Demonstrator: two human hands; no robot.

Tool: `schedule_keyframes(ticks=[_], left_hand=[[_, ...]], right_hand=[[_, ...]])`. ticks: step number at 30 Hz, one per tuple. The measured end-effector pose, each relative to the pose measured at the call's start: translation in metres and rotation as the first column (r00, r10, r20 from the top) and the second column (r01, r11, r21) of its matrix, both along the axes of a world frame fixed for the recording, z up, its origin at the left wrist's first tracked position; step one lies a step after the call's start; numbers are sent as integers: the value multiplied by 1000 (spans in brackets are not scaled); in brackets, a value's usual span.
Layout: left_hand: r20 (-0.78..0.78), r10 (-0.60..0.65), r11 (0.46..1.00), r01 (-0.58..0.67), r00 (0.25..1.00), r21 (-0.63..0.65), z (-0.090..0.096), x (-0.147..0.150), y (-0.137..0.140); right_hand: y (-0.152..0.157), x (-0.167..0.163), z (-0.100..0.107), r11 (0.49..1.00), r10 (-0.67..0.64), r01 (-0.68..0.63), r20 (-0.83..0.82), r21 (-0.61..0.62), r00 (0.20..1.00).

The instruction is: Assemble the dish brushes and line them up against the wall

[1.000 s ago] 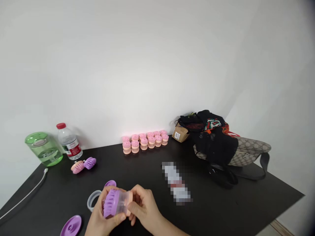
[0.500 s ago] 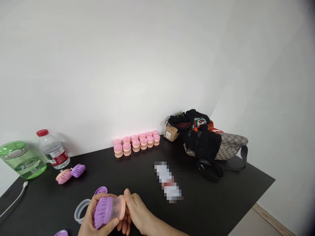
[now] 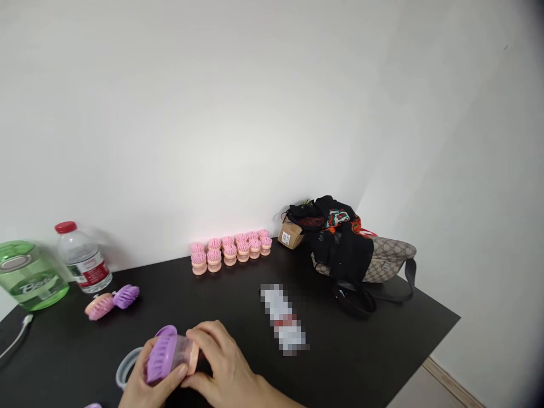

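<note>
My left hand (image 3: 147, 388) is wrapped round a scalp brush (image 3: 160, 358) with purple bristles, a clear middle and a peach-coloured end. The brush lies on its side, bristles facing left. Fingers and thumb of my right hand (image 3: 225, 362) grip the peach end; part of that end is hidden behind them. Just behind the brush a purple disc-shaped part (image 3: 168, 330) shows in part. A translucent grey ring (image 3: 124, 369) lies on the black table left of my left hand, partly covered by it. Another purple part (image 3: 93, 406) is cut off at the bottom edge.
Several pink brushes (image 3: 229, 255) stand in two rows by the wall. At left are a green container (image 3: 32, 277), a water bottle (image 3: 87, 263), a pink brush (image 3: 100, 306), a purple one (image 3: 126, 296) and a cable (image 3: 17, 338). A blurred packet (image 3: 283, 320), small box (image 3: 290, 235) and bag (image 3: 386, 260) lie right.
My right hand has turned over the peach end, its fingers now curled over the top. The view has shifted slightly, and both hands with the brush sit a little further left.
</note>
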State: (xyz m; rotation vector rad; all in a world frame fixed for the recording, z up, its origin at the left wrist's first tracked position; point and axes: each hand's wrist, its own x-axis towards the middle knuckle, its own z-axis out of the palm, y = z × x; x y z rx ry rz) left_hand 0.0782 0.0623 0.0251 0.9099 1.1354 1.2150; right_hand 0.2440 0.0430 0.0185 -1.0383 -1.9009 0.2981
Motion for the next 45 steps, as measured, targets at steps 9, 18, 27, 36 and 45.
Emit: schedule_keyframes(ticks=[9,18,27,36,45], left_hand=[[-46,48,997,-45,998,65,6,5,-7],[-91,2,998,4,996,64,12,3,-8],[-195,-8,978,48,981,201,20,3,-12],[-829,202,870,292,521,396,55,-20,25],[-966,107,955,247,234,165,44,-20,159]], right_hand=[[-1,-4,1,990,-83,62,-169,-125,982],[-1,-7,1,973,-91,21,-294,-232,952],[-2,-9,-2,917,-87,-70,-368,-392,926],[-14,-6,-7,964,67,-36,108,-264,992],[-12,-17,-34,990,23,-82,455,111,890]])
